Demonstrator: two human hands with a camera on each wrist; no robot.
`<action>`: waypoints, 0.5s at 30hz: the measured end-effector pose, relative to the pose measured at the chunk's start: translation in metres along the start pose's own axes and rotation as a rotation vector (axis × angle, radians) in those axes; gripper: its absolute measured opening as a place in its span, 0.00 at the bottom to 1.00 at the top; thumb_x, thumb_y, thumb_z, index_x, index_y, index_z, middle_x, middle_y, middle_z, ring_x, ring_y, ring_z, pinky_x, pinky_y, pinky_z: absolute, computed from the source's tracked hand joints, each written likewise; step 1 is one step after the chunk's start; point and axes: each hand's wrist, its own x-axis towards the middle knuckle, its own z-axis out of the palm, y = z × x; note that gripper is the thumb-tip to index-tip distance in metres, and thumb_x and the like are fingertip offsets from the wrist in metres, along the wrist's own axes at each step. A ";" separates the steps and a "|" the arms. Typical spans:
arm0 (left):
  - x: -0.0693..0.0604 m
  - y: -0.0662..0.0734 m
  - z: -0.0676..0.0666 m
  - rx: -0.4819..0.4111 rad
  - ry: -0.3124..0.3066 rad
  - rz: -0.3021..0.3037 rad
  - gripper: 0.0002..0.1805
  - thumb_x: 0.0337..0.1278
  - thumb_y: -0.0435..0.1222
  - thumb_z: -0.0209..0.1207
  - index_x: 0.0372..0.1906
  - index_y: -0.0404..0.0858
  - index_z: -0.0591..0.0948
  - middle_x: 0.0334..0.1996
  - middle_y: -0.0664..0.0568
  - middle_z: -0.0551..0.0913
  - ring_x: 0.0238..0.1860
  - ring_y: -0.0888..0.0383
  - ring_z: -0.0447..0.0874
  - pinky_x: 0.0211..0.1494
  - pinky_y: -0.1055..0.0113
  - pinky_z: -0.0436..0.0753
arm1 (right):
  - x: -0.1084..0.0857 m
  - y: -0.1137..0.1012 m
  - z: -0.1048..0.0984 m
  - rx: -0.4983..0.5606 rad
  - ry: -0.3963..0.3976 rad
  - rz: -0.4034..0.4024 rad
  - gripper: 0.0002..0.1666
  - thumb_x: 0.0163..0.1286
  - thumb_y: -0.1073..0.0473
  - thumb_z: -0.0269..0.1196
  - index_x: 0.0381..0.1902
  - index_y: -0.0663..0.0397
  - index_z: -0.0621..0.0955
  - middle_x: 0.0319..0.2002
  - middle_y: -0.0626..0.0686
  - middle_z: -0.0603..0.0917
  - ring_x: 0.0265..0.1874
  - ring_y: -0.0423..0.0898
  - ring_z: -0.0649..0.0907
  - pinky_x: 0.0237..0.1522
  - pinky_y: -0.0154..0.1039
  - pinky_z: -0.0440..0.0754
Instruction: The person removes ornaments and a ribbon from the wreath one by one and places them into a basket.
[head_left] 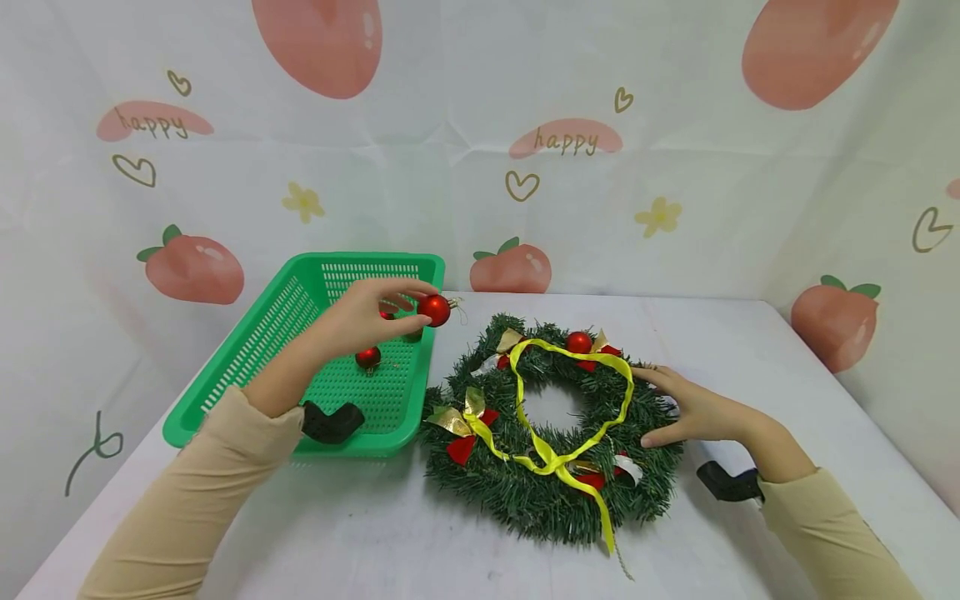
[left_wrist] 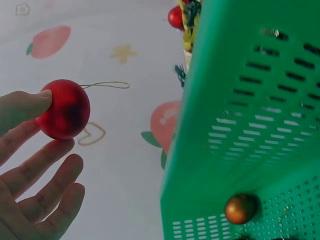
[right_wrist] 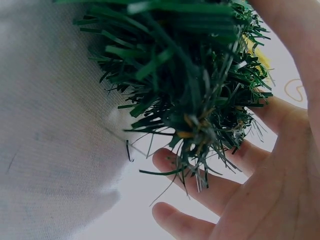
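Observation:
A shiny red ball with a thin loop hangs between the thumb and fingers of the left hand, over the right rim of the green basket. In the left wrist view the left hand pinches this red ball, its lower fingers spread. The green wreath lies on the table with a yellow ribbon, bows and one red ball on it. The right hand rests at the wreath's right edge; in the right wrist view its fingers lie loosely around the green tips.
The green basket stands at the left, holding a red ball and other balls partly hidden by the left hand. A golden ball shows inside it in the left wrist view. A printed cloth hangs behind the white table.

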 end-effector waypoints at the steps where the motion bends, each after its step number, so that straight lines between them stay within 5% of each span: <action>1: 0.000 -0.002 -0.001 0.000 0.002 -0.004 0.20 0.56 0.36 0.61 0.55 0.44 0.78 0.49 0.45 0.82 0.47 0.48 0.82 0.49 0.54 0.81 | 0.000 0.000 0.000 0.000 0.001 -0.001 0.58 0.52 0.47 0.71 0.70 0.65 0.54 0.67 0.73 0.52 0.60 0.74 0.65 0.51 0.70 0.70; 15: 0.002 -0.026 -0.008 0.035 0.021 -0.070 0.20 0.59 0.38 0.60 0.57 0.42 0.77 0.51 0.41 0.81 0.49 0.43 0.81 0.52 0.51 0.80 | 0.000 0.002 0.000 -0.006 0.002 0.000 0.59 0.52 0.45 0.71 0.70 0.67 0.53 0.67 0.73 0.52 0.59 0.74 0.66 0.51 0.70 0.69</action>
